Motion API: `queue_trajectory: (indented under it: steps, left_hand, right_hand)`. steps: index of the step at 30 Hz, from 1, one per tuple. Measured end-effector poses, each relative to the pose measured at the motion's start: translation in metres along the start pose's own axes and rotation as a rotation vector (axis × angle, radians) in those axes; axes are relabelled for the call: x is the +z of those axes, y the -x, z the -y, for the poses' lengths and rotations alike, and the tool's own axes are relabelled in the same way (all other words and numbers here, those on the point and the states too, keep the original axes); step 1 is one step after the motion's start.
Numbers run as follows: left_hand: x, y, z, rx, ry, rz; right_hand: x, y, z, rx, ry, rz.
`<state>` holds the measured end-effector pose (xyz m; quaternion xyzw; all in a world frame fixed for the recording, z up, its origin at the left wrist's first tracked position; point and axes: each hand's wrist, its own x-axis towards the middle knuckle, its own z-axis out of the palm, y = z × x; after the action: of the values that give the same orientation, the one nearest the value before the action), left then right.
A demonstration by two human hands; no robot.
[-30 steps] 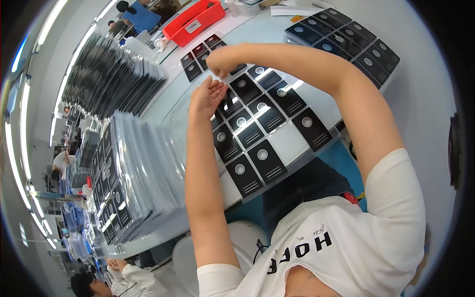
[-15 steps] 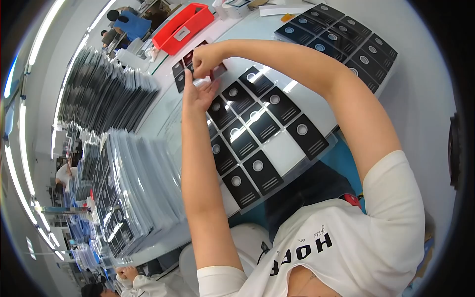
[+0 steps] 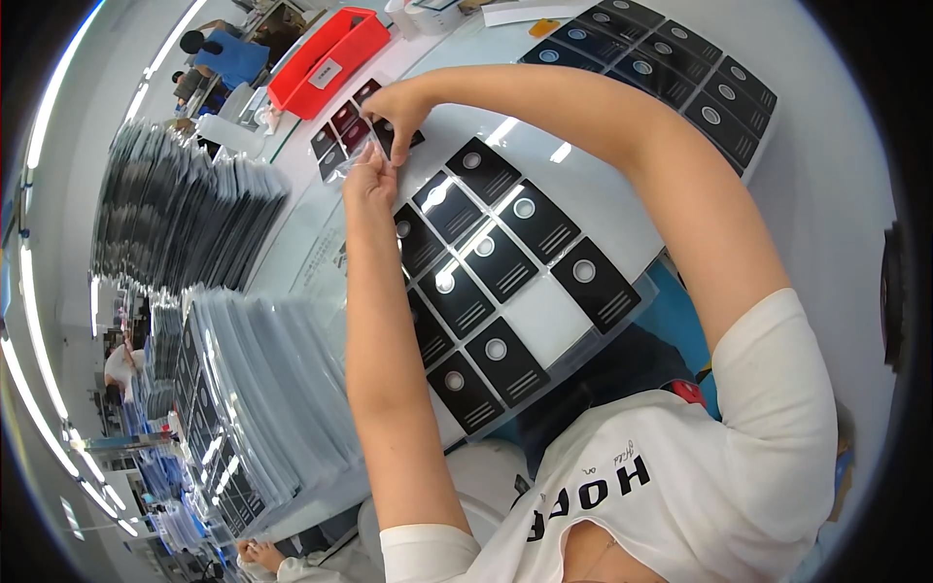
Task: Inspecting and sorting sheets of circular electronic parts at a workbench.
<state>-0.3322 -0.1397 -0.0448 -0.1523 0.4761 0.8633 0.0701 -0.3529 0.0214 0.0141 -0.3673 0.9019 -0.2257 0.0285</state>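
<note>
My left hand [image 3: 371,178], fingers closed, pinches the edge of a clear plastic film [image 3: 342,171] at the far side of the table. Just beyond it, my right hand [image 3: 397,105] is bent over a sheet of small dark red and black cards [image 3: 345,126]. Its thumb and fingers are apart, with dark card surface showing between them. Whether its fingertips touch the cards is hard to make out. Nearer to me lies a clear pocket sheet of black cards [image 3: 501,262], each with a pale round mark. One pocket [image 3: 549,316] shows white.
A tall stack of clear sleeves [image 3: 272,379] stands at left, with a stack of dark-filled sleeves [image 3: 185,214] behind. A red bin [image 3: 328,63] is at the back. Another sheet of black cards [image 3: 671,73] lies at far right. A person in blue [image 3: 233,60] sits beyond.
My right hand has opened from a fist. My left hand has gone from spread fingers to a pinch on the film. The view has shifted slightly.
</note>
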Motion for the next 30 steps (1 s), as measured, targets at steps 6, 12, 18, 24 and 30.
queue_trajectory:
  steps: [6, 12, 18, 24, 30]
  left_hand:
    - [-0.006, -0.039, -0.011, 0.033, 0.041, -0.006]
    - [0.016, -0.039, 0.004, -0.117, -0.097, 0.004]
    - [0.005, 0.062, -0.013, -0.026, -0.746, 0.22]
    - [-0.046, 0.155, 0.014, 0.782, -1.131, 0.301]
    - [-0.087, 0.225, 0.047, 1.212, -1.361, 0.47]
  right_hand:
    - [0.008, -0.02, -0.012, 0.004, -0.61, -0.263]
    - [-0.073, 0.026, -0.03, 0.0, -0.842, -0.503]
    - [-0.04, 0.098, 0.069, -0.024, -0.108, -0.266]
    - [0.02, 0.223, 0.203, 0.038, -0.059, 0.112]
    - [0.062, 0.251, 0.249, 0.153, -0.048, 0.279]
